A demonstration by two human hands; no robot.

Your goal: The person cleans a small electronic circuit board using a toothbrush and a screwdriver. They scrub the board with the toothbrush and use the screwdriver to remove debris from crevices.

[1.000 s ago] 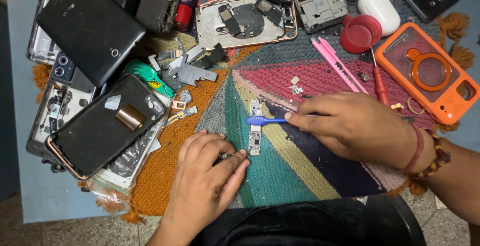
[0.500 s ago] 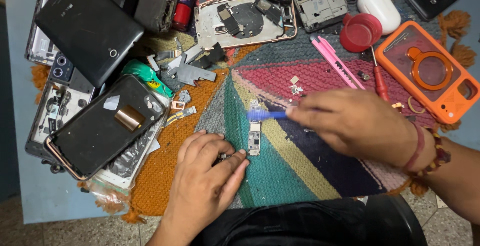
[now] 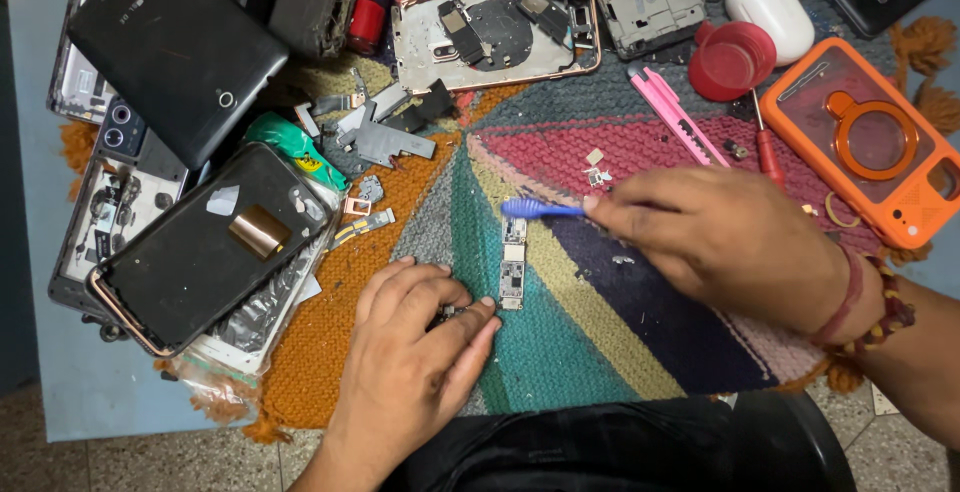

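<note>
Right hand (image 3: 725,242) pinched shut on a blue brush (image 3: 540,209), bristle end poised at the top end of a narrow circuit board (image 3: 512,264) lying lengthwise on the knitted multicoloured mat (image 3: 560,352). Left hand (image 3: 415,352) pressed flat on the mat just beside the board's lower end, fingertips touching or nearly touching it, curled over some small dark part too hidden to name; whether gripping it, impossible to tell. Compared with half a second back: brush head nudged slightly toward the left, sharper now and no longer blurred, and clear of the fingers holding it; board and left hand unchanged in place. Further out, all as before: pink utility knife (image 3: 675,112) and red-handled screwdriver (image 3: 765,147) beyond the right hand, orange phone case (image 3: 870,142) at the right edge, red round lid (image 3: 730,57) near the knife, dark phone back with a copper patch (image 3: 200,242) to the left, opened phone chassis (image 3: 495,32) at the top, loose metal shields (image 3: 385,132) between them on the pale blue surface (image 3: 90,392).
</note>
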